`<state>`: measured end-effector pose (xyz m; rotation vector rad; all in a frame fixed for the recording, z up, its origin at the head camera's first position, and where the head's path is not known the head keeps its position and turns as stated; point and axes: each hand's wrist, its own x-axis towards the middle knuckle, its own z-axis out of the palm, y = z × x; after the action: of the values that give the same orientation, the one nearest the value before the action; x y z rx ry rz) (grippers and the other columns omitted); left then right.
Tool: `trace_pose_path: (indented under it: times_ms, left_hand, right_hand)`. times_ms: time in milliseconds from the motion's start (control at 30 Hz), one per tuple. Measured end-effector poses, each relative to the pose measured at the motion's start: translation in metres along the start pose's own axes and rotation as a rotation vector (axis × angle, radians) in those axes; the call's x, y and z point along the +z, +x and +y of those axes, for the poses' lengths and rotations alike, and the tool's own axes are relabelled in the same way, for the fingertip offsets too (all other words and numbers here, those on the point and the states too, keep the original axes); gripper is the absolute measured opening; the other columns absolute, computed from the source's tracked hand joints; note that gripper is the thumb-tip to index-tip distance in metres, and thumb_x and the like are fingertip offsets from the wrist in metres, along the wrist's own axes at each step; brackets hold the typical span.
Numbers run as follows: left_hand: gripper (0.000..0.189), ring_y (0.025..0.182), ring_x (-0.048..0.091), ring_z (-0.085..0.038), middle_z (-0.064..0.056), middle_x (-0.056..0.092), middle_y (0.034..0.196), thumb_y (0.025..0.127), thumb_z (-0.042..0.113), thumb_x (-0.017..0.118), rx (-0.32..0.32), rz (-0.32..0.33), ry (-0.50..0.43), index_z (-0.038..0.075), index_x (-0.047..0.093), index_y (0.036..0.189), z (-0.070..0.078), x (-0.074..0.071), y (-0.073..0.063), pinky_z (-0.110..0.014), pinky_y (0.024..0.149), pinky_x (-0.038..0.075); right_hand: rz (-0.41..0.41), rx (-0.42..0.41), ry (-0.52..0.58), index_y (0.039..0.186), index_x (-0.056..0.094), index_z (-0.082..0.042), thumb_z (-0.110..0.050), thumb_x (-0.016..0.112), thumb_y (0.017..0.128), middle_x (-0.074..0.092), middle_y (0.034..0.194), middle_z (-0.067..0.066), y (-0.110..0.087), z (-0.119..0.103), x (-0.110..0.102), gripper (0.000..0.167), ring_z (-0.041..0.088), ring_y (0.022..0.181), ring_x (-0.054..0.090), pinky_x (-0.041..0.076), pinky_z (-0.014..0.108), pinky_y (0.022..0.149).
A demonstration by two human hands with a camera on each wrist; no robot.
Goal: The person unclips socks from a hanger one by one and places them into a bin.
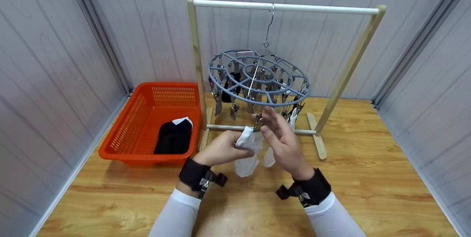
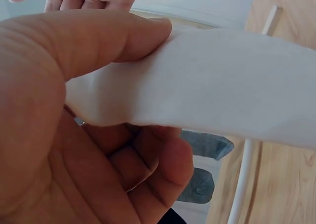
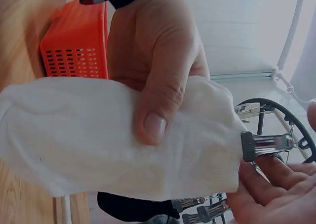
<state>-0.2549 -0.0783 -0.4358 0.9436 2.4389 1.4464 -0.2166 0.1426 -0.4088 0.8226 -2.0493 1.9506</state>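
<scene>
Left hand (image 1: pixel 223 149) pinches the white sock (image 3: pixel 89 135) below the round hanger (image 1: pixel 272 105); right hand (image 1: pixel 285 145) loosely open beside the metal clip (image 3: pixel 269 144). Reads as clipping, cuff apparently bitten; next move: check bite, then release sock.

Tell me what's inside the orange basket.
In the orange basket: bunched black cloth with white cloth at its far end. Can't tell whether the white is a separate piece. Anything beneath the black cloth is covered.
</scene>
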Motion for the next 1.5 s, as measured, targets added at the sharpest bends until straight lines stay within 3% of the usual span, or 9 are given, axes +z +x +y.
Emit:
trace_pose_path:
  times_ms: [200, 400, 667, 933, 1500]
  left_hand:
    - [0.025, 0.096, 0.075, -0.017, -0.007, 0.082, 0.111, 0.096, 0.013, 0.086, -0.007, 0.001, -0.009, 0.002, 0.081, 0.118, -0.0019, -0.0018, 0.0004, -0.044, 0.089, 0.064]
    - [0.023, 0.095, 0.075, -0.016, -0.007, 0.082, 0.109, 0.097, 0.014, 0.086, 0.003, 0.003, -0.014, 0.002, 0.081, 0.116, -0.0007, -0.0029, 0.0001, -0.042, 0.087, 0.064]
    - [0.021, 0.096, 0.075, -0.016, -0.006, 0.082, 0.110, 0.097, 0.012, 0.085, 0.006, -0.008, -0.013, 0.003, 0.082, 0.116, -0.0009, -0.0037, 0.0018, -0.044, 0.089, 0.065]
    - [0.022, 0.100, 0.076, -0.018, -0.006, 0.082, 0.114, 0.100, 0.014, 0.083, 0.012, -0.005, 0.003, 0.004, 0.082, 0.120, -0.0006, -0.0034, 0.0018, -0.045, 0.091, 0.064]
    - [0.020, 0.098, 0.076, -0.017, -0.005, 0.083, 0.112, 0.101, 0.014, 0.082, 0.025, -0.002, -0.013, 0.004, 0.084, 0.118, -0.0019, -0.0054, -0.0002, -0.044, 0.091, 0.064]
  right_hand:
    - [0.074, 0.033, 0.008, 0.165, 0.032, 0.014, 0.001, 0.052, 0.114, 0.052, 0.157, 0.034, 0.0009, -0.0017, 0.0008, 0.056, 0.039, 0.146, 0.055, 0.047, 0.033, 0.120]
    - [0.135, 0.009, -0.043, 0.163, 0.040, 0.012, 0.001, 0.053, 0.113, 0.063, 0.140, 0.030, 0.0024, -0.0015, 0.0016, 0.053, 0.022, 0.119, 0.067, 0.056, 0.032, 0.103]
    - [0.180, -0.040, -0.084, 0.154, 0.053, 0.014, 0.003, 0.057, 0.112, 0.054, 0.159, 0.030, 0.0037, 0.0003, 0.0029, 0.044, 0.024, 0.130, 0.067, 0.056, 0.030, 0.108]
    - [0.221, -0.063, -0.143, 0.148, 0.061, 0.012, 0.002, 0.062, 0.110, 0.064, 0.145, 0.025, 0.0033, 0.0020, 0.0036, 0.039, 0.020, 0.113, 0.069, 0.059, 0.028, 0.098]
    - [0.255, -0.012, -0.129, 0.136, 0.067, 0.015, 0.002, 0.064, 0.110, 0.068, 0.135, 0.033, 0.0006, 0.0003, 0.0032, 0.029, 0.017, 0.114, 0.072, 0.059, 0.028, 0.098]
